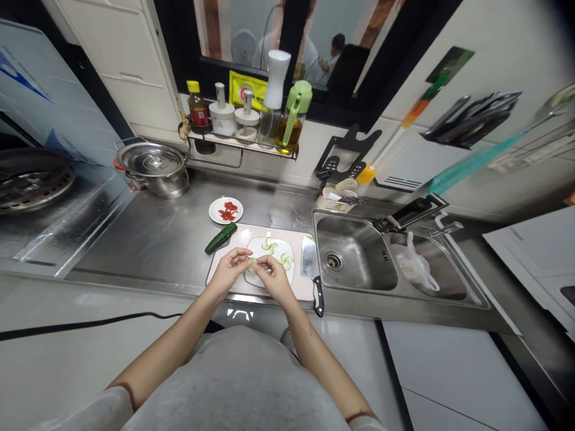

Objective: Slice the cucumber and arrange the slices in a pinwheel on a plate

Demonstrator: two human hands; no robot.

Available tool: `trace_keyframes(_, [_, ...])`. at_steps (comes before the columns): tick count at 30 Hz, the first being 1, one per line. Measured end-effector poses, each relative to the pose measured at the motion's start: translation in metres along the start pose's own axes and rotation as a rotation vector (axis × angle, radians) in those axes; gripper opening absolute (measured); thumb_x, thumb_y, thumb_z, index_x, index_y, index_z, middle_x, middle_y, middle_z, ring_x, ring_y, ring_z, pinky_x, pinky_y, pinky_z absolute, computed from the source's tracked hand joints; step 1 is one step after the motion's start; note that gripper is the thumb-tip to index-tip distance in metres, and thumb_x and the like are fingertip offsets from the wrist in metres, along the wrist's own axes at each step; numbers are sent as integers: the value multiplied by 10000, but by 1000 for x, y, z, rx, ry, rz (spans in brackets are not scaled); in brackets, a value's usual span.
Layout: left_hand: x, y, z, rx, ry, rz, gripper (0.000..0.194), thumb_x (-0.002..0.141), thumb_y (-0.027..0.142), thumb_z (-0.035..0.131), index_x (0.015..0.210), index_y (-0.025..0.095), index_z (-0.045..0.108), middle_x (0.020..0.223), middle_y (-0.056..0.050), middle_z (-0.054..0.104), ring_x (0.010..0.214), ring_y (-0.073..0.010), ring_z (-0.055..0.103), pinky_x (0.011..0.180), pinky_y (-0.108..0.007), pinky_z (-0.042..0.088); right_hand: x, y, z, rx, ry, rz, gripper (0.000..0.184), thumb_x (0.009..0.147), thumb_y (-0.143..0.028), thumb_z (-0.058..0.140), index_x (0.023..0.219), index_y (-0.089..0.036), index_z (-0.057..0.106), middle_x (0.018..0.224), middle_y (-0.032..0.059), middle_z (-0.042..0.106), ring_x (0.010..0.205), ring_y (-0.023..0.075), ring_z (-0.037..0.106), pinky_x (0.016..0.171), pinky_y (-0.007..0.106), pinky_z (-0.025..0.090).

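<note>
Pinching a green slice [254, 261], fingers [243, 254] partly obscuring it, plate [285, 244] beneath

Bag [415, 267] in sink [453, 282] — contents unclear.

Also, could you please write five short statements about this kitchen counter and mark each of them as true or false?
1. The left hand and right hand come together over the square plate. True.
2. The cucumber lies in the sink. False: the cucumber lies to the left of the square plate.
3. The knife has its handle toward the person. True.
4. The pot stands uncovered. False: a lid is on the pot.
5. The round plate holds red pieces. True.
</note>
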State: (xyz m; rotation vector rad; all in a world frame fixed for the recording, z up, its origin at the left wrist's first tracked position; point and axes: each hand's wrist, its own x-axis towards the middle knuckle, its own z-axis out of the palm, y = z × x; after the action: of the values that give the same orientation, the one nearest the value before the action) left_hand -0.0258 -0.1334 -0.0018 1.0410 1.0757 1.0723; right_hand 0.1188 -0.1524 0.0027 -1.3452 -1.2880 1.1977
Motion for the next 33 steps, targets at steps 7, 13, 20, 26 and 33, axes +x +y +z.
trace_keyframes(7, [0, -2, 1, 76, -11, 40, 349, 691, 383, 702, 950, 164, 616, 746, 5, 566, 727, -121, 552, 728, -252, 442, -1, -6, -2, 49, -30, 61, 273, 786, -461, 579, 709, -199, 570, 651, -9, 557, 630, 125, 490, 561, 226, 410])
trace_keyframes(13, [0, 2, -3, 265, -46, 164, 301, 749, 334, 653, 1002, 174, 623, 770, -4, 589, 764, -132, 567, 760, -260, 447, 2, -2, -3, 54, -30, 78, 281, 776, -465, 565, 689, -199, 557, 614, -23, 529, 596, 116, 479, 524, 216, 387])
trace_keyframes(20, [2, 6, -3, 400, -74, 249, 311, 783, 274, 607, 1080, 184, 627, 825, -24, 622, 804, -152, 579, 812, -286, 451, 5, -7, -5, 89, -30, 160, 258, 755, -405, 563, 607, -201, 511, 536, -37, 504, 520, 101, 458, 496, 213, 357])
trace_keyframes(26, [2, 12, -2, 682, -64, 306, 291, 812, 288, 584, 1086, 222, 653, 899, -36, 671, 881, -192, 589, 937, -364, 385, 6, -5, -8, 298, -68, 313, 260, 718, -417, 614, 627, -190, 525, 541, -32, 530, 486, 91, 476, 445, 197, 344])
trace_keyframes(33, [-1, -6, 6, 358, -21, 115, 353, 762, 390, 634, 1056, 194, 625, 809, -18, 635, 733, -140, 557, 715, -260, 424, 13, -5, -16, 308, -55, 278, 281, 694, -432, 667, 661, -180, 548, 577, -28, 542, 520, 94, 509, 420, 183, 360])
